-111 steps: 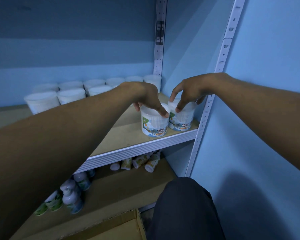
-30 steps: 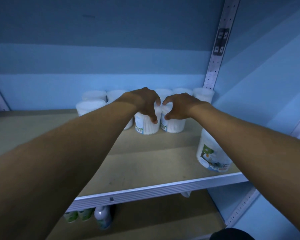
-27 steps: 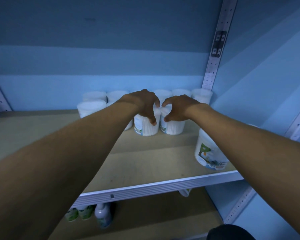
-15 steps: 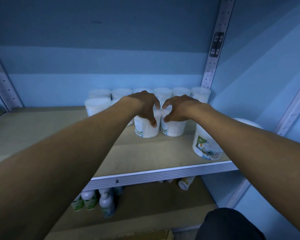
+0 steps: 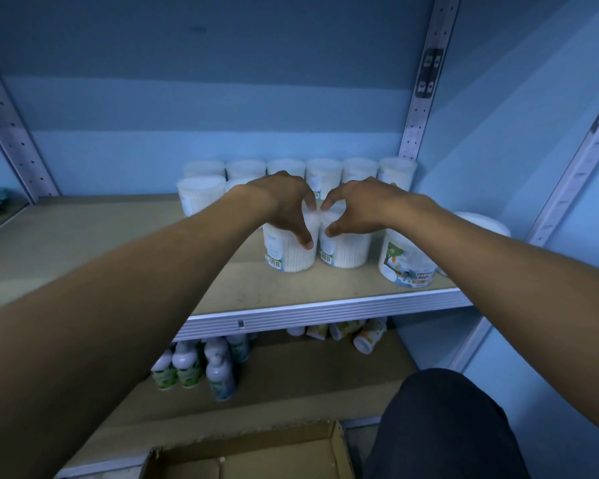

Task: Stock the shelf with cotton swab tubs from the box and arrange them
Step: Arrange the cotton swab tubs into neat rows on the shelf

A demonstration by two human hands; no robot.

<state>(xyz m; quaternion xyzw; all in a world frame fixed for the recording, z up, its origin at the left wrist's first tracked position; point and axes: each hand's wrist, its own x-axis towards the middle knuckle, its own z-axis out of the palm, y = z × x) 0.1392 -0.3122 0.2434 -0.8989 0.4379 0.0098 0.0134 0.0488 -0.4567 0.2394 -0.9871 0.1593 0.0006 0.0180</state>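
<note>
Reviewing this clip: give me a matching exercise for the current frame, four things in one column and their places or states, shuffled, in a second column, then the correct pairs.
Things
1. left hand
2. right hand
3. labelled tub
4. cardboard box

Places or states
A. open, on the floor below the shelf
B. stands alone at the shelf's right front edge, partly behind the right forearm
C. grips the left tub of the front pair
D. grips the right tub of the front pair

Pairs: 1-C, 2-D, 3-B, 4-A
</note>
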